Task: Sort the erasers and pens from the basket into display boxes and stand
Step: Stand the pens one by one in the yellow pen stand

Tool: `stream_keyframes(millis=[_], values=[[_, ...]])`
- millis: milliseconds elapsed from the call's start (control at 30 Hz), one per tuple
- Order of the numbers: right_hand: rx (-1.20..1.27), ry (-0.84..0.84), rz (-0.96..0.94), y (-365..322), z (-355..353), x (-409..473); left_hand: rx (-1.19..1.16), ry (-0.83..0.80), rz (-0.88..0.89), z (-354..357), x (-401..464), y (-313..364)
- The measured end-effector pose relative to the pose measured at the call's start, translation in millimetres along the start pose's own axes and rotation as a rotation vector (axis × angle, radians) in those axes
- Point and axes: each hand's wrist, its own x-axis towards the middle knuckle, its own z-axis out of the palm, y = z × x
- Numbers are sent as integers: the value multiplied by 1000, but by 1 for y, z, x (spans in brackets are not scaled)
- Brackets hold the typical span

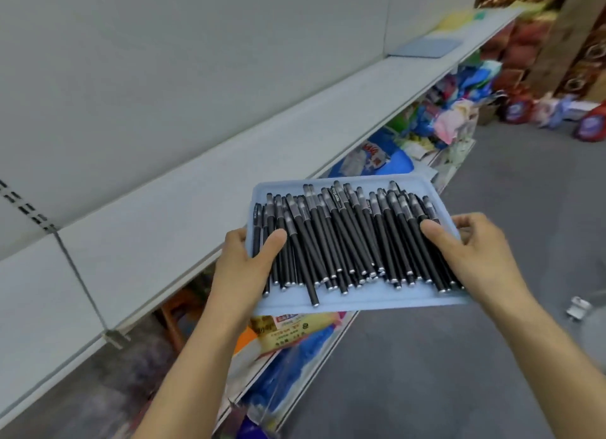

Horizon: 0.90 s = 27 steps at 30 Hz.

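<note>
A shallow light-blue tray (360,299) is held in the air in front of a grey shelf (203,189). Several black pens (344,242) with grey caps lie side by side in it, tips toward me. My left hand (242,265) grips the tray's left edge, thumb on top of the pens. My right hand (472,252) grips the right edge, thumb pressing the pens and fingers curled round the rim. No erasers, basket or stand are in view.
The grey shelf runs from lower left to upper right, with a flat blue sheet (426,47) and a yellow one (457,20) at its far end. Lower shelves hold colourful packaged goods (436,117). Grey floor (459,356) lies to the right.
</note>
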Motion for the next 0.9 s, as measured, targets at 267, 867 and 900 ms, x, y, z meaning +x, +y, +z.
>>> stream_keyframes(millis=[267, 867, 900], values=[[-64, 107, 70, 78, -93, 75, 89, -77, 65, 154, 15, 26], [-86, 230, 202, 190, -179, 315, 157, -268, 86, 417, 181, 102], [-90, 240, 213, 194, -181, 335, 149, -286, 89, 433, 197, 109]])
